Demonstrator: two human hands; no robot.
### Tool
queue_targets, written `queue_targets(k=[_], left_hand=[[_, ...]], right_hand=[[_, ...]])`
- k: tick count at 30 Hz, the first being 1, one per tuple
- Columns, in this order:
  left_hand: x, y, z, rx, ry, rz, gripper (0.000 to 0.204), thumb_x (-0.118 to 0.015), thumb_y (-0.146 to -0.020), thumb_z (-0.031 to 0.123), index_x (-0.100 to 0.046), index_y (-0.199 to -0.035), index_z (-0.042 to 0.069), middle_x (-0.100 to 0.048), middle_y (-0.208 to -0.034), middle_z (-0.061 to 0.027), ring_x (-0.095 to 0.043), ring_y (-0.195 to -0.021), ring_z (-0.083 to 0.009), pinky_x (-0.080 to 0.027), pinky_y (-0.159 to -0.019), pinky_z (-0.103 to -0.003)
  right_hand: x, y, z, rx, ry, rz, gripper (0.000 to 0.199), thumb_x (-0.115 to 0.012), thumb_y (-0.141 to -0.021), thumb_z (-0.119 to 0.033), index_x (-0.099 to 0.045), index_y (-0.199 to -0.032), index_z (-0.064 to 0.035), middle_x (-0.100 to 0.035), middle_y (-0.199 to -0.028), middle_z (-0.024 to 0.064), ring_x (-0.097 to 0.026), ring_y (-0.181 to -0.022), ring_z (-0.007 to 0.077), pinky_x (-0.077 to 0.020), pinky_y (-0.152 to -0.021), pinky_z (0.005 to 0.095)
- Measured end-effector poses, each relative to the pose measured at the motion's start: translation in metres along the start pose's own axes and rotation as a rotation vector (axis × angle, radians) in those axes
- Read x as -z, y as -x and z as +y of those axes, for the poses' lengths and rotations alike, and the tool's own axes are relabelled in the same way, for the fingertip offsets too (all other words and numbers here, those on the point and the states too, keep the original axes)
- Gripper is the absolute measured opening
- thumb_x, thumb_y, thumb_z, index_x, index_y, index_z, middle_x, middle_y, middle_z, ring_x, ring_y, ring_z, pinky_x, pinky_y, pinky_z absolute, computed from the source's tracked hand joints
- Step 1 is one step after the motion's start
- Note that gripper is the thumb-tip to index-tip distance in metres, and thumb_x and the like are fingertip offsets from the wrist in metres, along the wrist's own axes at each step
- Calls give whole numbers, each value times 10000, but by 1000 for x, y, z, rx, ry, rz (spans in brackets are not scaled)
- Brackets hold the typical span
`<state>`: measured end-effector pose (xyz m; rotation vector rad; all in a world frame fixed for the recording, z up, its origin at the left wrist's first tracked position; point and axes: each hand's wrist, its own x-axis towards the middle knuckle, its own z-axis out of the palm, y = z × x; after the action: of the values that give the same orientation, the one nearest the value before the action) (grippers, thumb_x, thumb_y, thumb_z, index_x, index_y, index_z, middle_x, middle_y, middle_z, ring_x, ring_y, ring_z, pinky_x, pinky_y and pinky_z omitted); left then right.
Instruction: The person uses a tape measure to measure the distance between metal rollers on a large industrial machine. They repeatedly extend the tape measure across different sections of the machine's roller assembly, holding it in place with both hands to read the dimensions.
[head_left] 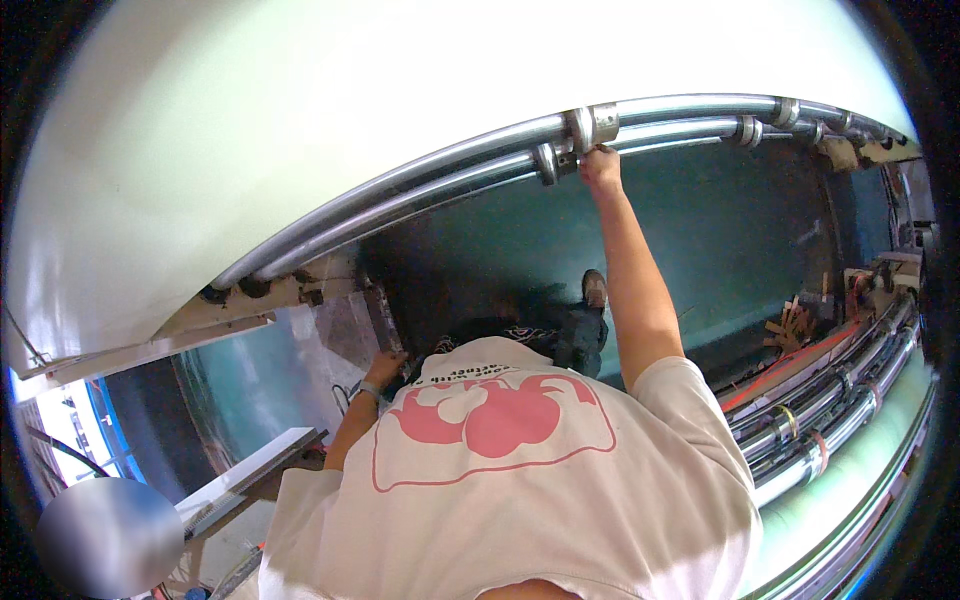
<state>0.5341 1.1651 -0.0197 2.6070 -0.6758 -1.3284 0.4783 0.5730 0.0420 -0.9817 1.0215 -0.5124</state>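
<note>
My right hand (600,168) reaches forward to a pair of long shiny metal bars, its fingers closed just under the lower bar (470,178). Right beside it are a metal collar (583,130) on the upper bar (690,106) and another collar (546,163) on the lower one. Whatever the fingers grip is hidden behind the fist. Low on my left side, my left hand (384,368) is near a dark upright edge (382,315) of the machine frame. Its fingers are small and partly hidden, so their hold does not show.
A broad white sheet or panel (330,80) spreads above the bars. More rollers (800,470) run along my right, with a pale green roll (850,500) beside them. Wood scraps (792,325) lie on the green floor (720,230). A white-topped rail (245,465) stands at the left.
</note>
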Motion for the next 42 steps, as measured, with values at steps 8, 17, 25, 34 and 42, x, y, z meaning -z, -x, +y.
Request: queue_targets(k=[8,17,25,34,42], left_hand=[[2,-14,7,15,-112,-8,288,-500,-800,293,-607,-869,35,-603,-779,-147,-572,-712,-298,-432,-609,-368],[86,-52,350,-403,548,57,564,-444,-790,534,-582,-923,3,-616,-808,-100,-547,-693,-213,-421,-658,-318],[104,-34,459,-186,752,-343,1024,-369,-617,779,-117,-1340,100,-60,-1397,-115,-26,-1282,-267,-73,-978,-525],[112,-66,318,-161,1030,-314,593,-507,-764,525,-482,-1021,-9,-603,-780,-109,-515,-539,-153,-402,-475,-266],[101,-16,316,-36,1131,-277,422,-502,-805,428,-526,-942,29,-595,-755,-102,-525,-542,-142,-420,-493,-248]], right_hand=[[-11,12,-6,105,155,82,68,-481,-691,-40,-546,-672,-29,-425,-487,12,-386,-380,120,-281,-337,274],[-29,-4,26,-76,-142,141,251,-491,-764,-159,-596,-813,64,-599,-690,151,-539,-561,201,-426,-535,322],[-35,13,37,5,-247,118,371,-410,-851,-318,-503,-695,6,-500,-517,102,-482,-379,210,-420,-393,349],[-90,140,-64,187,-1111,-170,234,-331,-910,-251,-410,-763,-87,-415,-609,23,-446,-577,141,-449,-597,298],[-59,131,-57,318,-549,-220,236,-366,-907,-211,-413,-718,-77,-416,-600,10,-412,-524,112,-407,-517,256]])
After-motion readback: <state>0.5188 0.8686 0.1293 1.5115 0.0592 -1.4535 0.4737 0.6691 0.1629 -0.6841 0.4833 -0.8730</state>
